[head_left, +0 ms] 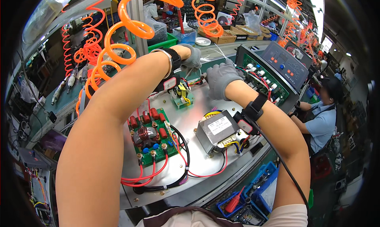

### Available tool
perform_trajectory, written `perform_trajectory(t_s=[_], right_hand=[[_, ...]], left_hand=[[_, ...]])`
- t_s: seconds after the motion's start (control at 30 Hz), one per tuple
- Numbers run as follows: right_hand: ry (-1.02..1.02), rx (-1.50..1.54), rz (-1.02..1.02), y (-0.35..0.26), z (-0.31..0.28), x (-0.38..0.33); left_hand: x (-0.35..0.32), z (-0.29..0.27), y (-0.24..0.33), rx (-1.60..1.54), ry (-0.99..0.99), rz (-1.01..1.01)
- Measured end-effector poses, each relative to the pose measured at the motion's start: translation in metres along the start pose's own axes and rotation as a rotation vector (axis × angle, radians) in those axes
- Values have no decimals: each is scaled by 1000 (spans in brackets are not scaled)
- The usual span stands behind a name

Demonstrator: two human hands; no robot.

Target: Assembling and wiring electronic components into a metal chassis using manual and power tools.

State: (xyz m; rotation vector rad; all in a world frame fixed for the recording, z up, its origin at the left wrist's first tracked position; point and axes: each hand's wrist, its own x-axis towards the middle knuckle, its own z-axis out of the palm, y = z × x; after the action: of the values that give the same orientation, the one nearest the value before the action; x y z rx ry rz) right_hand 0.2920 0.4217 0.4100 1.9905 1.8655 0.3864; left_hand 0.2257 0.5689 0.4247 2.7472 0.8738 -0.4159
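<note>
Here we are at the far end of the metal base plate (194, 113), and both gloved hands are in close. The left hand (191, 57) has its fingers curled inward; whether they grip anything, I cannot tell. The right hand (222, 78) is just beside it, fingers bent too, thin white strips (220, 51) running up from their tips, and again the grip itself is hidden. Between the two sets of fingers, a wire bundle (196, 80).

Now, what's done? Plenty, by the look of it! Nearer the wearer than the left fingers, the green power board (158, 144) sits on the plate, red leads (153, 162) on its terminals. Just below those fingers, the small board with the yellow transformer (183, 93) is in place. Below the right fingers, the big laminated transformer (217, 129) sits on the plate, wired. A black cable bundle (186, 159) is already tied.

And what's left? The control panel (283, 64), right of the right fingers, stands apart from the plate with wires along its board, so I'd judge it unmounted. The bundle between the fingers looks unfinished, too.
</note>
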Motion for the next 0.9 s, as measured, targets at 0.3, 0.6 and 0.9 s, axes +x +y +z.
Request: perform_trajectory(t_s=[0.3,0.6,0.9], right_hand=[[-32,230,48,9,2,-7],[281,-89,-45,50,-25,-29],[53,-351,23,97,-37,-28]], left_hand=[[-1,-3,14,215,-17,39],[28,-33,0,165,655,67],[43,-18,75,-238,678,216]])
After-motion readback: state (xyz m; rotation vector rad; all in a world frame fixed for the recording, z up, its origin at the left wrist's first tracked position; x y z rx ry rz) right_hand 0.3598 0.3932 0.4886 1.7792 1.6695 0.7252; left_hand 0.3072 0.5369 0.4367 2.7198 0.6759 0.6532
